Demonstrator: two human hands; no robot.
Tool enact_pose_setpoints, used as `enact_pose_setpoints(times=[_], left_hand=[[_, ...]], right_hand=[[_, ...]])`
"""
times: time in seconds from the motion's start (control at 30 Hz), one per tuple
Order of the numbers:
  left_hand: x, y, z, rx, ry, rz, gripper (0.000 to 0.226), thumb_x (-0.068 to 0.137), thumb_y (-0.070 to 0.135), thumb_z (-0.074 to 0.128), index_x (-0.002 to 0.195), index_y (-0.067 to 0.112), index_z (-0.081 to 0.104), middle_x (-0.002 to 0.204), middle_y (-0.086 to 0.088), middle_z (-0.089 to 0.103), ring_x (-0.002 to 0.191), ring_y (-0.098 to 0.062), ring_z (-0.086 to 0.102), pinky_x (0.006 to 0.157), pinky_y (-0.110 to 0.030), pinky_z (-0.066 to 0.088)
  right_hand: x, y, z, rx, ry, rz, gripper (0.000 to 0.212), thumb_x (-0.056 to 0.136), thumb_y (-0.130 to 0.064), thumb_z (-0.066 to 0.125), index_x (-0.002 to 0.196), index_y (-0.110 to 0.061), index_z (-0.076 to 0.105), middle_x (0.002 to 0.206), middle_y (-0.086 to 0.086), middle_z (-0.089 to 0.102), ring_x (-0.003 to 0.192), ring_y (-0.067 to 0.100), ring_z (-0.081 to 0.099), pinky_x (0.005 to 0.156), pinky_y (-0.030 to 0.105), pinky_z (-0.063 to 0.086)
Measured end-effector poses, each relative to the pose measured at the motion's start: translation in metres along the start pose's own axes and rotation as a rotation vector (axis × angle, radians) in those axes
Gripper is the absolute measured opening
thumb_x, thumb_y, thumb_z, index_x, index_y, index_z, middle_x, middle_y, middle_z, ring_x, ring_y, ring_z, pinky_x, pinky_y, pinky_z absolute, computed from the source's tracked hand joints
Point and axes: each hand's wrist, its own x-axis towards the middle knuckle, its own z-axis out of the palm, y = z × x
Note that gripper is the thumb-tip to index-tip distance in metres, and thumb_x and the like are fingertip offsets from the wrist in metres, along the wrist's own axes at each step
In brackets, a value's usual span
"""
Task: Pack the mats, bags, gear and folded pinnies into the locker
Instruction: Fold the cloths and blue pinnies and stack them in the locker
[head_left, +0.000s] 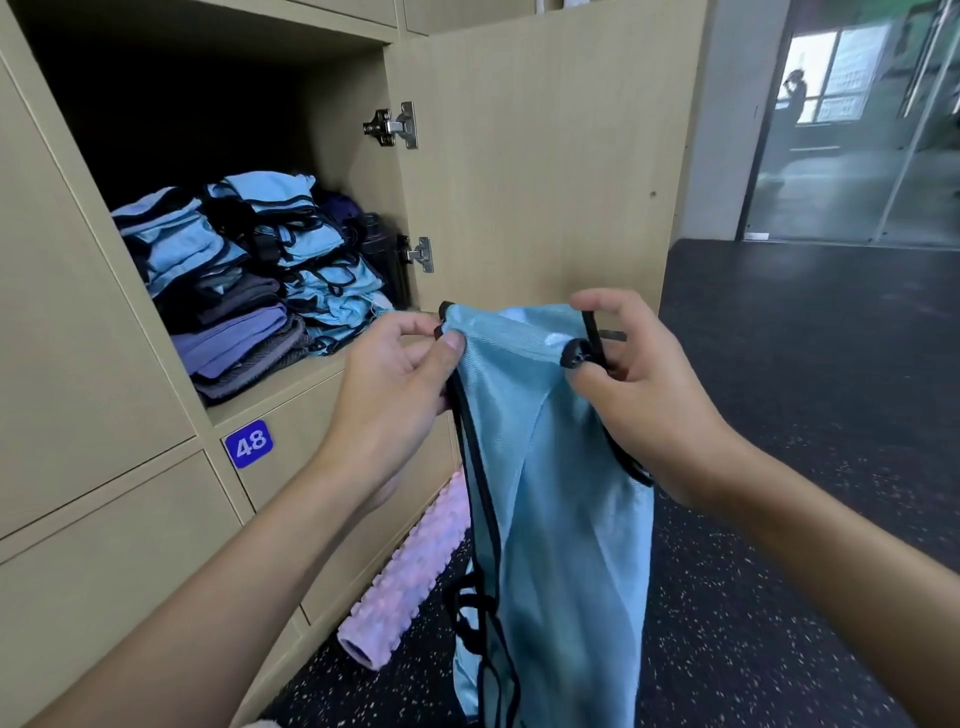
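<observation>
In the head view, the person is holding one light-blue pinny (561, 493) up at the centre of the frame, in front of the open locker (291, 387). The left hand (395, 374) is pinching the pinny's upper left corner, thumb and fingers (449, 343) closing narrowly on the black-trimmed edge. The right hand (639, 405) is gripping the upper right corner, its fingers curling around a black strap loop.

The pinny is hanging unfolded, its long axis running straight down the frame from the two hands towards the floor (779, 467), with loose black straps dangling near the lower edge. The cloth is looking thin, shiny and limp, so it is likely to sag and slip wherever it is not being held.

The locker opening is lying to the upper left of the hands, and the left hand is the nearer one to it. Inside, stacks of folded pinnies (311, 260) are sitting on the shelf, beside darker folded cloth (234, 332). The open door (545, 156) is standing just behind the hands. A pink foam roller (410, 566) is lying on the floor below, against the locker fronts.
</observation>
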Motion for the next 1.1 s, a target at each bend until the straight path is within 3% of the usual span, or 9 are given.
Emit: enact_pose_setpoints(times=[0.1,0.23,0.37,0.47,0.57,0.67,0.77,0.9,1.1], left_hand=[[-0.002,0.003,0.003,0.014,-0.016,0.028,0.016,0.103,0.012,0.051,0.088,0.016,0.045,0.058,0.005,0.064,0.049,-0.009,0.051,0.058,-0.032,0.037],[-0.002,0.005,0.003,-0.029,-0.001,0.038,0.019,0.101,0.018,0.056,0.083,0.017,0.049,0.072,-0.009,0.065,0.068,-0.021,0.052,0.063,-0.032,0.036],[-0.004,0.007,0.004,-0.080,0.053,0.042,0.012,0.101,0.012,0.053,0.093,0.013,0.045,0.062,-0.001,0.061,0.046,-0.006,0.047,0.041,-0.014,0.032],[-0.005,0.000,0.008,-0.127,0.039,-0.047,0.031,0.092,0.016,0.068,0.115,0.015,0.046,0.082,-0.004,0.075,0.071,-0.018,0.067,0.064,-0.029,0.054],[-0.008,-0.006,0.010,-0.123,-0.088,-0.170,0.041,0.089,0.008,0.070,0.128,0.007,0.055,0.104,-0.013,0.076,0.097,-0.030,0.073,0.081,-0.035,0.061],[-0.005,-0.005,0.007,-0.178,-0.095,-0.155,0.019,0.095,0.004,0.060,0.112,0.003,0.067,0.105,-0.013,0.076,0.095,-0.023,0.073,0.084,-0.030,0.059],[0.000,0.002,0.003,-0.257,-0.018,-0.108,0.014,0.095,0.005,0.060,0.105,0.003,0.069,0.102,-0.011,0.076,0.090,-0.018,0.073,0.081,-0.027,0.059],[-0.001,-0.001,0.003,-0.278,0.024,-0.197,0.023,0.094,0.020,0.062,0.110,0.004,0.070,0.104,-0.011,0.076,0.096,-0.020,0.074,0.084,-0.031,0.059],[-0.020,-0.020,0.016,-0.173,-0.260,-0.444,0.032,0.080,0.020,0.071,0.108,0.006,0.072,0.105,-0.012,0.076,0.092,-0.020,0.074,0.079,-0.029,0.060]], right_hand=[[0.001,-0.001,0.001,0.038,0.018,-0.040,0.008,0.097,-0.014,0.059,0.097,-0.021,0.061,0.078,0.006,0.062,0.063,0.008,0.049,0.059,0.022,0.040],[0.002,0.002,0.003,0.023,0.029,-0.056,0.018,0.099,-0.018,0.057,0.083,-0.015,0.064,0.075,0.008,0.065,0.069,0.010,0.055,0.065,0.029,0.045],[0.001,0.000,0.006,0.053,0.012,-0.073,0.015,0.099,-0.017,0.056,0.087,-0.012,0.064,0.079,0.023,0.065,0.068,0.017,0.054,0.062,0.032,0.044],[0.002,-0.002,0.007,0.104,0.049,-0.074,0.010,0.099,-0.012,0.056,0.090,-0.011,0.062,0.071,0.007,0.063,0.058,0.007,0.052,0.054,0.018,0.040],[0.004,0.002,0.005,0.089,0.078,-0.090,0.007,0.098,-0.013,0.058,0.096,-0.018,0.061,0.076,0.024,0.060,0.065,0.021,0.050,0.062,0.035,0.042],[0.006,0.003,0.001,0.069,0.070,-0.052,0.023,0.097,-0.019,0.060,0.115,-0.031,0.051,0.079,0.020,0.065,0.061,0.032,0.053,0.060,0.040,0.045],[0.003,0.004,0.000,0.044,-0.117,0.029,0.058,0.094,-0.022,0.065,0.142,-0.032,0.033,0.093,0.008,0.076,0.085,0.026,0.074,0.082,0.045,0.058],[0.001,0.008,0.005,-0.043,-0.080,0.023,0.052,0.094,-0.027,0.062,0.137,-0.037,0.035,0.094,0.020,0.073,0.093,0.043,0.067,0.086,0.060,0.053],[0.008,0.009,-0.002,-0.086,0.100,-0.014,0.050,0.096,-0.025,0.061,0.138,-0.037,0.037,0.082,0.027,0.058,0.062,0.025,0.049,0.061,0.038,0.046]])
